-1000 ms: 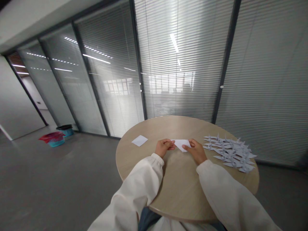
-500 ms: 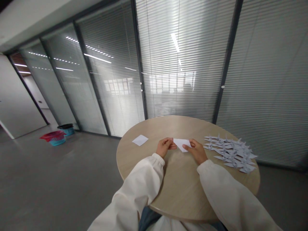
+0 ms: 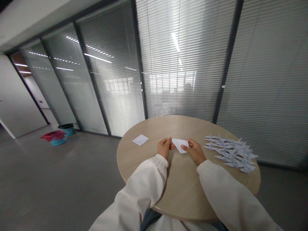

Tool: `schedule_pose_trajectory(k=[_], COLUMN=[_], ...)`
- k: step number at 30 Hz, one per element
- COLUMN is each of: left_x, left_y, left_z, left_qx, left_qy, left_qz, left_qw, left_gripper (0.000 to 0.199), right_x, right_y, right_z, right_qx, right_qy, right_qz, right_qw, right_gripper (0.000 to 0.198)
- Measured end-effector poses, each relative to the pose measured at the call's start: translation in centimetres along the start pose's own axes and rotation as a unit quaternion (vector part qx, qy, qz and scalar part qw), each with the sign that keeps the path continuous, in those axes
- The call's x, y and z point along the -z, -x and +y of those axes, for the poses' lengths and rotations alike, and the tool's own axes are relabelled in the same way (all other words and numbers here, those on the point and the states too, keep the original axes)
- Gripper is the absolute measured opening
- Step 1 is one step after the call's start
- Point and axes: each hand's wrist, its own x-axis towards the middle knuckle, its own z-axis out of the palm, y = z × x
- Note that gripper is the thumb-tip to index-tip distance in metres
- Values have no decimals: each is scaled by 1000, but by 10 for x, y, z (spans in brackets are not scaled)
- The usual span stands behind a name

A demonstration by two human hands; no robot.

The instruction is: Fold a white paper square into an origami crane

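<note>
Between my hands, above the round table, is a folded sheet of white origami paper (image 3: pixel 179 143) with a straight top edge and a point toward me. My left hand (image 3: pixel 164 147) pinches its left corner between thumb and fingers. On the other side my right hand (image 3: pixel 195 150) grips the paper, thumb on the near face and fingers behind. A flat white paper square (image 3: pixel 140 140) lies on the table to the left. Many folded paper cranes (image 3: pixel 232 152) sit in a cluster to the right of my right hand.
The wooden round table (image 3: pixel 184 192) reaches to my lap. Behind it stands a glass partition with blinds (image 3: pixel 183 96). On the floor at left are a blue bin with a red liner (image 3: pixel 55 138) and a blue bin with a black liner (image 3: pixel 67 129).
My left hand has shifted slightly right and the paper has moved a little left and tilted. Both hands still hold it. The cranes and the loose square stay in place.
</note>
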Motion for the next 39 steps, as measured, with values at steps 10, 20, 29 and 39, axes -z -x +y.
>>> schedule_pose_trajectory(k=[10, 20, 29, 39], left_x=[-1, -7, -8, -6], left_y=[-2, 0, -1, 4], left_z=[-10, -2, -11, 7], left_qx=[-123, -127, -115, -175], left_qy=[-206, -213, -202, -377], left_qz=[89, 58, 9, -3], left_qw=[967, 967, 973, 910], left_gripper=[34, 37, 43, 41], right_x=[-17, -18, -17, -14], right_y=[7, 6, 5, 5], right_z=[1, 7, 10, 6], right_qx=[-42, -48, -56, -59], right_qy=[-20, -37, -27, 3], right_qz=[-25, 26, 86, -1], right_qw=[999, 998, 994, 998], right_gripper=[37, 40, 44, 39])
